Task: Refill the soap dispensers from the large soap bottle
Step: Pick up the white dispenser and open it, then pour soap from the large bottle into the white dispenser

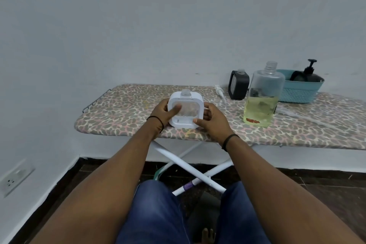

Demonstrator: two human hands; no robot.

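Observation:
A white square soap dispenser [188,101] with a clear window and an open neck stands on the ironing board [122,109]. My left hand [163,114] grips its left side, thumb across the window. My right hand [211,118] holds its right side, thumb at the lower corner. To the right stands the large clear soap bottle [263,95], uncapped and about a third full of yellow-green liquid. Behind it a black square dispenser [238,85] stands with an open neck. A white pump head [219,90] lies beside the black dispenser.
A teal basket [301,90] at the back right holds a dark pump bottle [311,73] and another dark item. A clear tube or pump stem [301,115] lies on the board to the right. The board's white crossed legs [190,168] stand in front of my knees.

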